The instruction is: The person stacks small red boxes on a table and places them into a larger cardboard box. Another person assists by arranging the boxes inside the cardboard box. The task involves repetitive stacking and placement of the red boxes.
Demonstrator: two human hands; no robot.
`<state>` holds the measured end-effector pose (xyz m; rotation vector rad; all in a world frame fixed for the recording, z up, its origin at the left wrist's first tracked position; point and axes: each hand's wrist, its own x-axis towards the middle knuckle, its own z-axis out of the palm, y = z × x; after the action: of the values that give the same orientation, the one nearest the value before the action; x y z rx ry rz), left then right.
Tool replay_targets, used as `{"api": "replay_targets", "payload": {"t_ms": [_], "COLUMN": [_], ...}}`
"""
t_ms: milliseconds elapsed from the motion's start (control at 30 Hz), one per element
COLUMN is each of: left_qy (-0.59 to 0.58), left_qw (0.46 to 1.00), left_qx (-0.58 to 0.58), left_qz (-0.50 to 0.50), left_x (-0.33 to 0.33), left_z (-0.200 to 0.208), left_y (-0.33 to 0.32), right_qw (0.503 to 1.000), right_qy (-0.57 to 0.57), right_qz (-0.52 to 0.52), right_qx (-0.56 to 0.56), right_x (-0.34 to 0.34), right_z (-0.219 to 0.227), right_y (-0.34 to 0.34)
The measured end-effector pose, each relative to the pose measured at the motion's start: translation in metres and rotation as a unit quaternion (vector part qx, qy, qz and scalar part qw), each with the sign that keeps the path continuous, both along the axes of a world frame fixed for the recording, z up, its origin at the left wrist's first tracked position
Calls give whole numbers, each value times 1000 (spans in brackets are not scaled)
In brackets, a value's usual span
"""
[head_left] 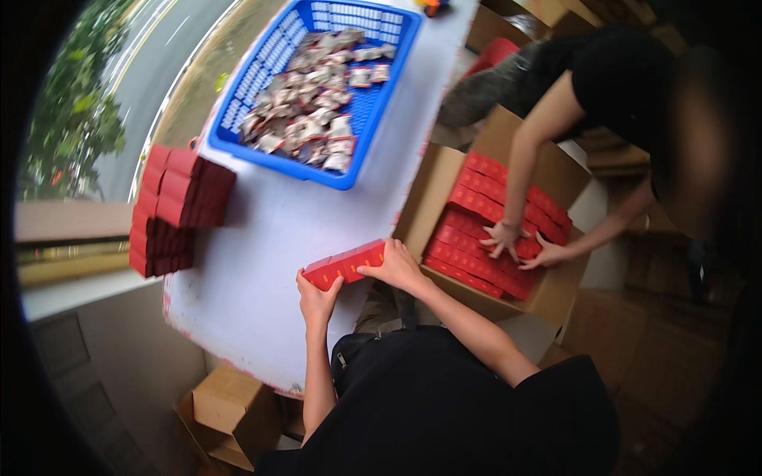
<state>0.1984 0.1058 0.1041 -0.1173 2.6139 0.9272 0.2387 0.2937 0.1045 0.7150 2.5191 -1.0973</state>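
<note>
A short row of small red boxes [344,266] is held level over the near edge of the white table [270,325]. My left hand [319,295] grips the row's left end, thumb on the near side. At the right end my right hand [394,268] closes round it in the same way, so the row is squeezed between both hands. Farther left on the table, more red boxes [181,190] stand stacked in a block. To my right, a cardboard carton [432,186] holds rows of similar red boxes [484,238], and a co-worker's two hands [520,244] rest on them with spread fingers.
A blue plastic basket [349,178] with many small wrapped packets [305,103] sits at the table's far side. The co-worker leans over the carton from the right. An open cardboard box [230,404] stands below the table's near left corner. A window shows a road [151,55].
</note>
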Motion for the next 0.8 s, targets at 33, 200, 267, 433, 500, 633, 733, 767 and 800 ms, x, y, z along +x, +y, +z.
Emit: {"api": "replay_targets", "payload": {"t_ms": [33, 200, 267, 433, 500, 633, 733, 767, 800], "left_qy": [24, 38, 40, 11, 14, 7, 15, 18, 14], "left_qw": [998, 972, 952, 910, 900, 896, 895, 894, 896], "left_qx": [2, 51, 69, 66, 64, 40, 40, 43, 47], "left_qz": [-54, -224, -297, -410, -432, -443, -444, -446, -442], "left_x": [4, 47, 69, 118, 132, 151, 159, 161, 163], "left_z": [-1, 5, -7, -21, -29, -38, -46, -49, -52], "left_y": [16, 101, 126, 167, 177, 193, 199, 201, 202], "right_qw": [999, 968, 951, 919, 912, 910, 910, 913, 915], "right_qy": [33, -12, -23, -50, -46, -45, -29, -25, -22], "right_qz": [-43, -252, -307, -390, -406, -409, -409, -406, -402], "right_qx": [0, 11, 34, 19, 13, -54, -56, -39, -23], "right_x": [21, 128, 165, 242, 262, 284, 291, 292, 293], "right_z": [-3, 1, 2, -14, -19, -28, -39, -43, -45], "right_y": [12, 56, 70, 95, 103, 119, 129, 131, 134]}}
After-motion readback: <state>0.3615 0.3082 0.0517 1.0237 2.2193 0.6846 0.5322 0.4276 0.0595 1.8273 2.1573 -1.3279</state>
